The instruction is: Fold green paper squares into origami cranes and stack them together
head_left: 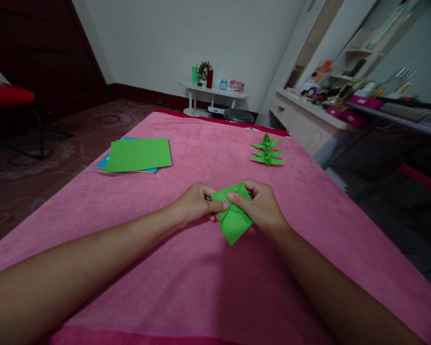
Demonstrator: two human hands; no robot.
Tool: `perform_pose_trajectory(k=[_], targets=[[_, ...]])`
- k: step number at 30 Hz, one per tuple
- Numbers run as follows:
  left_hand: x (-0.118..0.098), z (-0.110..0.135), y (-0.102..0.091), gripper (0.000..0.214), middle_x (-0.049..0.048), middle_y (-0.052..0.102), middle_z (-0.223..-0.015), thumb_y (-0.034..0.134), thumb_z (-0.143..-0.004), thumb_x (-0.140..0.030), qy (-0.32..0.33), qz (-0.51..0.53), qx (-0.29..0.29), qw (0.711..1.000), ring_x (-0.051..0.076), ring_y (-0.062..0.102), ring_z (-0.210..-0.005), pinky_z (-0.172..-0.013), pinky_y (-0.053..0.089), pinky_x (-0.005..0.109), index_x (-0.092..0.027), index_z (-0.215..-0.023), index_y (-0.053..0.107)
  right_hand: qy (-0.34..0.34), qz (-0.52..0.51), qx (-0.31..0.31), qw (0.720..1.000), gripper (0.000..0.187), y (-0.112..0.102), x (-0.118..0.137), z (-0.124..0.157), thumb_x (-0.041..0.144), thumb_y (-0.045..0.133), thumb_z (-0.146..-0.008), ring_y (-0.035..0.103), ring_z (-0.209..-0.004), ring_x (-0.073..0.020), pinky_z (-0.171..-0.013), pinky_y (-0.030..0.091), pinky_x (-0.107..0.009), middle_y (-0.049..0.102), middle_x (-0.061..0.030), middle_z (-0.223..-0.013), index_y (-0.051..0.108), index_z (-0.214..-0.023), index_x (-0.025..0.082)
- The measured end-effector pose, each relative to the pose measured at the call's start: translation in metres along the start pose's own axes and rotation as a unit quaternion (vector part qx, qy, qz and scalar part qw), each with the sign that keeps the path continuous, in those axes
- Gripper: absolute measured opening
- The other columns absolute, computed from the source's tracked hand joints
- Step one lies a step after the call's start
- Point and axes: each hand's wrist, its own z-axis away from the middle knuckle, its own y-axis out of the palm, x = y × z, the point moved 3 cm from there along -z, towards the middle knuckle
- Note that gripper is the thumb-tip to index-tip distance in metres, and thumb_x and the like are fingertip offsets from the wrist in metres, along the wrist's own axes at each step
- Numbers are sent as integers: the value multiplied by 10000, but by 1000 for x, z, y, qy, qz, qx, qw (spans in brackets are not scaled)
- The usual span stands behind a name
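A partly folded sheet of green paper is held between my two hands over the pink cloth, one corner pointing toward me. My left hand pinches its left edge, thumb on top and fingers underneath. From the right, my right hand grips the paper the same way, its thumb pressed near the middle. Creases run across the paper between the thumbs. Fingers behind the sheet are partly hidden. Beyond my right hand, several folded green paper pieces with pointed tips stand in a row.
A stack of paper with a green sheet on top and blue below lies at the left on the pink cloth. A small white table stands by the wall. To the right is a cluttered dresser; at far left, a red chair.
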Motion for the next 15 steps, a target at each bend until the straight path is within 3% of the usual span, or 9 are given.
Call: perform_pose_trajectory(k=[3,5,10,15], targets=[[1,0,-2,238,23,626,-546,746,-640,-330,44,56,-90,993,80,539,-456,-479,453,194,-105,-653,669,-26,-77,-42,996,245,-6,-4,-2,391,655,-730,524,-643,-127,-582,439,-227,560,-1,-733,547,-786,178],[2,-1,-4,248,14,614,-536,742,-643,-338,61,90,-144,984,80,530,-449,-470,446,198,-109,-628,647,-25,-111,-60,992,274,-10,-7,-2,456,570,-801,525,-623,-125,-577,437,-225,545,5,-692,529,-769,187],[-1,-1,-12,257,14,613,-569,699,-695,-351,126,80,-218,964,87,525,-477,-471,433,202,-109,-646,630,18,-76,8,997,402,-3,-9,3,528,542,-802,491,-488,-114,-495,400,-233,533,-2,-557,551,-646,158],[-7,1,-15,261,18,614,-588,662,-735,-356,167,30,-254,952,88,524,-498,-475,421,196,-103,-675,632,33,-82,36,995,366,17,-10,6,480,632,-737,505,-495,-109,-494,399,-230,588,-25,-565,636,-656,123]])
